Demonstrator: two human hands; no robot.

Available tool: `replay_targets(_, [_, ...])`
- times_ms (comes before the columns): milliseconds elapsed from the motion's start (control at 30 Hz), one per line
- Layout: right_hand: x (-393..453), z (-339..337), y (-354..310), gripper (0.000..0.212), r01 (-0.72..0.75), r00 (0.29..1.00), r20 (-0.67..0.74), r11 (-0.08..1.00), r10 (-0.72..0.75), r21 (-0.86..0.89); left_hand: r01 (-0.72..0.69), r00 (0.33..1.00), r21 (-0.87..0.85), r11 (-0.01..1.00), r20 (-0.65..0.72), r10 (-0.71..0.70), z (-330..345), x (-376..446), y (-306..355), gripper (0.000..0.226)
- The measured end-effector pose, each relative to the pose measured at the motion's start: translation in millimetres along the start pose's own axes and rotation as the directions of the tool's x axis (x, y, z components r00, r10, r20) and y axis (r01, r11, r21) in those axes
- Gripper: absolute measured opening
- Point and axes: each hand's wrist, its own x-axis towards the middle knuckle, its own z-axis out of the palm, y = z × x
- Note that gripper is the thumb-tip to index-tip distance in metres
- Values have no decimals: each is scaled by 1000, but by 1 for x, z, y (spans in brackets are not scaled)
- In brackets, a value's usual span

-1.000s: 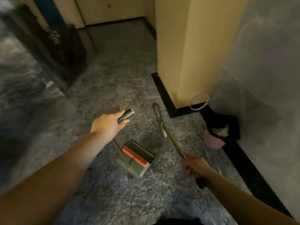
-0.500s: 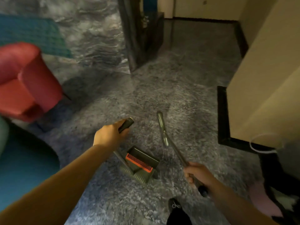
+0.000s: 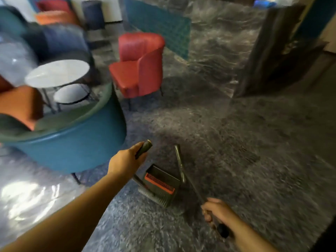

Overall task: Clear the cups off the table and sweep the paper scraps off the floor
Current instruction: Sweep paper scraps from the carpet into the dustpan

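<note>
My left hand [image 3: 127, 160] grips the dark handle [image 3: 145, 149] of a long-handled dustpan [image 3: 160, 186], which has an orange comb strip and hangs just above the grey floor. A thin broom pole [image 3: 190, 188] with a black end cap is held in my right hand [image 3: 217, 214]; its thicker far end [image 3: 179, 160] points away, right of the dustpan. A round white table [image 3: 58, 73] stands at the far left, a smaller one [image 3: 72, 93] beneath it. I see no cups on them and no paper scraps on the floor.
A teal armchair [image 3: 72, 146] stands close on my left, a red armchair [image 3: 143, 68] beyond it, with orange and dark chairs around the tables. A dark door frame [image 3: 269, 51] rises at the right. Grey mottled floor [image 3: 236, 142] stretches ahead.
The view has swung left, away from the cream pillar and pink bin, bringing the chairs and tables into sight. Both hands keep their grips on dustpan and broom.
</note>
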Motion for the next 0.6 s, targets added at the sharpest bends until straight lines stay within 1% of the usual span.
replay_targets(67, [5, 15, -7, 8, -26, 998, 53, 998, 29, -53, 71, 997, 15, 997, -36, -71, -5, -15, -20, 46])
replay_targets(167, [8, 47, -9, 22, -31, 989, 141, 992, 48, -120, 171, 980, 19, 985, -111, -168, -16, -44, -55, 45])
replay_targets(200, [6, 58, -9, 24, -21, 986, 163, 990, 43, -136, 207, 970, 21, 978, -132, -202, -20, -54, -66, 45])
replay_targets(300, [1, 91, -7, 18, -25, 967, 245, 984, 68, -175, 308, 938, 23, 951, -174, -299, -33, -85, -105, 45])
replay_targets(400, [-5, 131, -2, 20, -58, 937, 324, 972, 132, -228, 404, 895, -6, 915, -205, -396, -46, -120, -147, 46])
replay_targets(500, [-14, 178, 14, 25, -31, 914, 380, 958, 143, -287, 515, 827, -30, 857, -244, -506, -63, -160, -194, 47])
replay_targets(600, [-26, 224, 30, 23, -27, 894, 418, 949, 163, -313, 582, 769, -73, 810, -275, -577, -83, -200, -236, 43])
